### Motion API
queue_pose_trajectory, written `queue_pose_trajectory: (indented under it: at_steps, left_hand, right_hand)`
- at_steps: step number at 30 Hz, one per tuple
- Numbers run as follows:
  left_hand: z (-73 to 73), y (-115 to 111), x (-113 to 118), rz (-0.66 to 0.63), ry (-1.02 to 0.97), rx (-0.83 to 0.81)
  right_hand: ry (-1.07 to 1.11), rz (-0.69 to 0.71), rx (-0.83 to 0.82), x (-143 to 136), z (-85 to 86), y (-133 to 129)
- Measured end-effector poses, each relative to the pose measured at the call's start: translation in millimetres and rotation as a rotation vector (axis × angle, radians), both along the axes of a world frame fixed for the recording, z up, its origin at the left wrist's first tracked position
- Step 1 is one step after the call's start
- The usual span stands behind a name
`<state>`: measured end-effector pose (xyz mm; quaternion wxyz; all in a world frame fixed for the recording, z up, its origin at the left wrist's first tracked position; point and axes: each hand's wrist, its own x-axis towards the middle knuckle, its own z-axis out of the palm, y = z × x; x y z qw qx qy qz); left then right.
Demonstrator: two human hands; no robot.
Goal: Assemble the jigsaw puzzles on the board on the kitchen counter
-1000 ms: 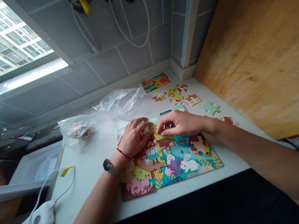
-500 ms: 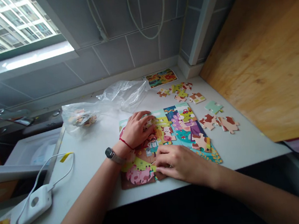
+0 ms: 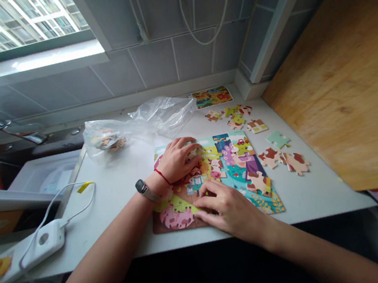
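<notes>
A colourful jigsaw puzzle (image 3: 175, 216) with farm animals lies partly assembled on the white counter. My left hand (image 3: 179, 158) rests flat across its upper left part, fingers spread, hiding some of the picture. At the lower middle, my right hand (image 3: 222, 204) is bent over the board; its thumb and fingertips press on a brown-edged puzzle piece (image 3: 201, 221), mostly covered by the hand. A loose cow-patterned piece (image 3: 259, 182) lies on top of the board's right side. Beside the board are more cow pieces (image 3: 297, 162) and a pale green piece (image 3: 278, 139).
Behind the board lie a clear plastic bag (image 3: 106, 142) with pieces inside, several loose pieces (image 3: 236, 116) and a picture card (image 3: 211, 96). A power strip (image 3: 39, 244) with a cable sits at left. A wooden panel (image 3: 345, 95) bounds the right side.
The brown piece under my right hand, earlier slightly out of line with a gap, now sits flush at the board's lower edge. My left hand stays in place; the camera view has shifted.
</notes>
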<state>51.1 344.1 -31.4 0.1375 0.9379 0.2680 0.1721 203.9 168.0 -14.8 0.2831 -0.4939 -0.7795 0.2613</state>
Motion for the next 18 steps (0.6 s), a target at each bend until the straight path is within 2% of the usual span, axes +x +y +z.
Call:
queue_pose_trajectory:
  at_steps: [9, 18]
  left_hand:
    - [-1.7, 0.5, -0.7, -0.001, -0.011, 0.016]
    - [-0.5, 0.6, -0.3, -0.011, -0.004, 0.029]
  right_hand:
    - [-0.056, -0.068, 0.091, -1.8, -2.7, -1.2]
    - [-0.224, 0.017, 0.158, 2.1, -2.9, -5.1]
